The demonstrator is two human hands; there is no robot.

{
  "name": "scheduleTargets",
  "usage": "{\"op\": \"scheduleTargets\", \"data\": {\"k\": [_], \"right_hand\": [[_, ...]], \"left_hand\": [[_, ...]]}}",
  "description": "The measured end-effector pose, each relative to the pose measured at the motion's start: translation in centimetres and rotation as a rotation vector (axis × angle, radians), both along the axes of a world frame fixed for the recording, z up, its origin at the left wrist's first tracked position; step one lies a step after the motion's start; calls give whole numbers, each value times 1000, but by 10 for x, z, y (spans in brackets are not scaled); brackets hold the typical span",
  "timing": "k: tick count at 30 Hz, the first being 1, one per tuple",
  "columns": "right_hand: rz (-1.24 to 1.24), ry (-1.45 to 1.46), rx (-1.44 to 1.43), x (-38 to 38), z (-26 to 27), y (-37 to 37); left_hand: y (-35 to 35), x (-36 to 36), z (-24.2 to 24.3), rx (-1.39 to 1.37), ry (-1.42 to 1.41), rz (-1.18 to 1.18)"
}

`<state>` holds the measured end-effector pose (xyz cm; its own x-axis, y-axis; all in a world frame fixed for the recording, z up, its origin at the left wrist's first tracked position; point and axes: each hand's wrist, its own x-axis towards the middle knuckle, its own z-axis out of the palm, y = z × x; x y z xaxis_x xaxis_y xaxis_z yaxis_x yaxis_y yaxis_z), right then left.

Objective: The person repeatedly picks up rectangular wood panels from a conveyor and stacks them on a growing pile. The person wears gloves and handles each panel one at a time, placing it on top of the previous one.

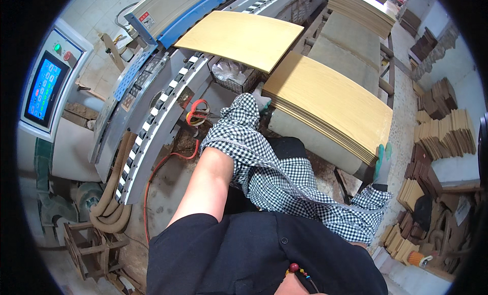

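A stack of yellow wood-grain panels (328,104) lies before me on a grey roller conveyor (343,51). My left hand (261,99), in a grey glove with green fingertips, grips the stack's left near corner. At the right near corner, my gloved right hand (382,165) lies against the panel ends with its fingers pointing away from me; whether it grips is unclear. Another yellow panel (244,37) spans from the blue-edged machine (194,18) towards the stack, its corner close to the stack's far left corner. Checkered sleeve covers (244,131) wrap both forearms.
Left stands a control panel with a lit screen (45,89). A track of black and white pads (152,119) runs beside the machine. Below the panel are a wire basket (236,79) and a red hose (152,176). More board stacks (362,9) stand ahead, others (446,131) at right.
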<state>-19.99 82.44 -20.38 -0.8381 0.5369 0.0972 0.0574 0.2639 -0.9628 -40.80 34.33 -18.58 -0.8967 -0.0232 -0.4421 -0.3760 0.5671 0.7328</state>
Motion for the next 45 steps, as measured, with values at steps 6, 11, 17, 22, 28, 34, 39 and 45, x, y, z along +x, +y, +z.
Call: {"op": "scheduleTargets", "data": {"k": [6, 11, 17, 22, 28, 34, 39, 45], "right_hand": [[57, 70, 322, 20, -21, 20], [-127, -2, -385, 76, -5, 10], [275, -22, -591, 104, -1, -27], [451, 156, -759, 82, 17, -87], [472, 90, -672, 31, 71, -204], [772, 479, 238, 33, 105, -320], [1357, -39, -554, 42, 131, -384], [1474, -154, -417, 46, 136, -417]], "left_hand": [[-14, 47, -30, 402, 206, 33], [-37, 129, -24, 681, 112, 286], [-63, 213, 12, 961, 190, 599], [-98, 245, 67, 1091, 528, 671], [-150, 267, 112, 1017, 600, 730], [-174, 294, 107, 981, 593, 690], [-193, 337, 105, 1012, 676, 569], [-208, 363, 99, 726, 783, 593]]}}
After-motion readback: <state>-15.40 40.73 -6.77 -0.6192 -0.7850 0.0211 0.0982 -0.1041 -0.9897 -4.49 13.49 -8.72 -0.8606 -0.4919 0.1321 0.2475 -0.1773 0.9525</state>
